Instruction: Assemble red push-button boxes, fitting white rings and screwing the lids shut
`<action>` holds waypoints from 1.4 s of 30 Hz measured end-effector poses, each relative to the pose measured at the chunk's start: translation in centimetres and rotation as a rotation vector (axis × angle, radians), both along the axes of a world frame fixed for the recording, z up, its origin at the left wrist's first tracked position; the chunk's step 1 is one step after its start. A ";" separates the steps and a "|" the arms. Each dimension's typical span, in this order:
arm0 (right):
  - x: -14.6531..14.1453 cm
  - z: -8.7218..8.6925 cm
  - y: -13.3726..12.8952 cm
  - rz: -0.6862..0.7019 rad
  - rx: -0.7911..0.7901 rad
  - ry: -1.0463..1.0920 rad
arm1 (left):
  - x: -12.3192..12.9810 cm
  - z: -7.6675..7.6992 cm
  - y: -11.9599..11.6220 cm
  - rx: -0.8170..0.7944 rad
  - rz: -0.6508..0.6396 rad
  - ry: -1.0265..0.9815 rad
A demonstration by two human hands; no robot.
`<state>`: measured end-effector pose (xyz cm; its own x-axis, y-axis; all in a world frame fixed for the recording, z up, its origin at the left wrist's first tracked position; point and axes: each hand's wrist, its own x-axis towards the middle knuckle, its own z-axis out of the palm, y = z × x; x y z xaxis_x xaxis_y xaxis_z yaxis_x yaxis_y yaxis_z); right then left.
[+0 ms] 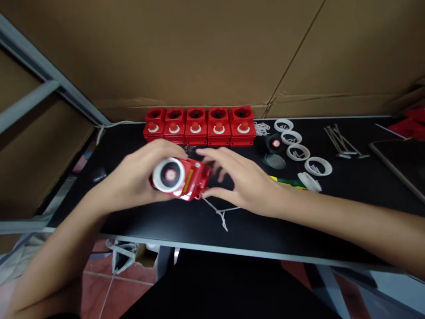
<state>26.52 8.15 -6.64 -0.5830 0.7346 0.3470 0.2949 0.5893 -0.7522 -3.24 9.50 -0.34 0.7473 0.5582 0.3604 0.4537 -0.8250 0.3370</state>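
My left hand (141, 175) is wrapped round a red alarm siren (189, 188), held tilted above the black tabletop. A white ring (157, 181) with a black cone inside it sits at the siren's left end. My right hand (244, 179) is at the siren's other end, its thumb and fingers spread apart around that end. The thumb tip lies close to the lower corner; whether it touches is unclear. A knotted white cord (222, 214) lies just below, between the siren and my right hand. Motion blurs the siren slightly.
Several red sirens (196, 128) stand in a row at the back. To their right are white cords (262, 129), white rings (323, 172) with small screws inside, a black cone (271, 144), a clear disc (274, 161), a green-yellow tool (287, 182) and long metal bolts (341, 141).
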 end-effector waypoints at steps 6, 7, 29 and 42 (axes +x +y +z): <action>-9.5 2.0 5.2 0.067 0.409 -0.256 | -8.9 0.6 2.8 0.156 0.214 0.149; -11.3 2.2 6.2 0.031 0.423 -0.302 | -10.3 0.6 3.5 0.152 0.280 0.191; -27.4 4.9 13.8 -0.163 0.326 -0.788 | -20.4 -3.0 14.5 -0.053 0.543 0.413; -2.3 9.2 2.2 -0.175 0.693 -0.824 | -19.5 -4.7 12.6 -0.009 0.617 0.353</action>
